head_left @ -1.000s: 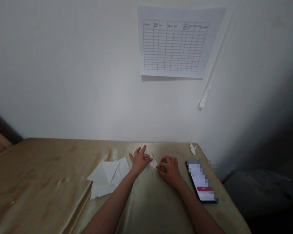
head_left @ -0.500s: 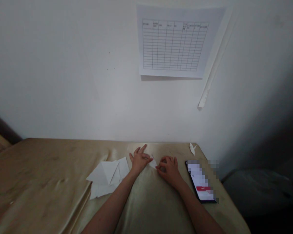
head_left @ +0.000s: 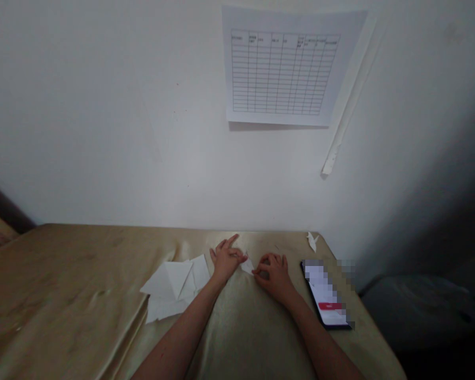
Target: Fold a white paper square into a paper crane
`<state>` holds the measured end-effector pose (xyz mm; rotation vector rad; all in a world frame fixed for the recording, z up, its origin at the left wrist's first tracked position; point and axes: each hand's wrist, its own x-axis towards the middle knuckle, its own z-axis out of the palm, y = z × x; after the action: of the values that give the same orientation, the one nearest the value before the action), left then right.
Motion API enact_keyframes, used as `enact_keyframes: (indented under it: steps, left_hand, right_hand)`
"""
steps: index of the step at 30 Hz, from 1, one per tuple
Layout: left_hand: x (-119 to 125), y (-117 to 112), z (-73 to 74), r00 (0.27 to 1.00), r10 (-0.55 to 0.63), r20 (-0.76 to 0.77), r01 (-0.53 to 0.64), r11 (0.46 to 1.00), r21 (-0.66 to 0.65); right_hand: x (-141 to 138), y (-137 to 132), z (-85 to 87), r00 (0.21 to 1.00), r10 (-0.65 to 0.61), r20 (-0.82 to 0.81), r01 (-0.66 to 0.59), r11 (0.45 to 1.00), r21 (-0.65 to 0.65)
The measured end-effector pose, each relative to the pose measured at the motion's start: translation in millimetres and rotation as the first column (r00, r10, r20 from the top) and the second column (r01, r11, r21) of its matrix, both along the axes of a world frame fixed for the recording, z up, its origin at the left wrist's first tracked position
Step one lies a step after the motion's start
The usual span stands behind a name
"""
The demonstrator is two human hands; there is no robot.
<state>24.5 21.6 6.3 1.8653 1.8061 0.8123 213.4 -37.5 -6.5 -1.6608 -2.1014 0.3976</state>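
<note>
A small white folded paper piece (head_left: 247, 265) lies on the tan cloth-covered table (head_left: 83, 285), between my two hands. My left hand (head_left: 225, 259) rests on the table with its fingers spread, the thumb and a fingertip pressing the paper's left edge. My right hand (head_left: 274, 272) is curled, its fingertips pinching the paper's right edge. Both forearms reach in from the bottom of the view.
A loose pile of white paper sheets (head_left: 174, 285) lies left of my left hand. A phone (head_left: 324, 295) with a lit screen lies to the right, near the table edge. A small folded paper figure (head_left: 312, 241) sits at the far right corner. A printed grid sheet (head_left: 283, 68) hangs on the wall.
Almost nothing has moved. My left hand's fingers have shifted slightly on the small paper; the right hand keeps its pinch.
</note>
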Motion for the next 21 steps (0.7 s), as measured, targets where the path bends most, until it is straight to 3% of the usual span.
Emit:
enact_keyframes:
  steps: [21]
  left_hand:
    - [-6.0,-0.9,-2.8,0.996,-0.075,-0.037,0.075,0.997,0.002]
  right_hand:
    - [0.2,-1.5,0.7,1.0,-0.005,-0.014,0.005,1.0,0.011]
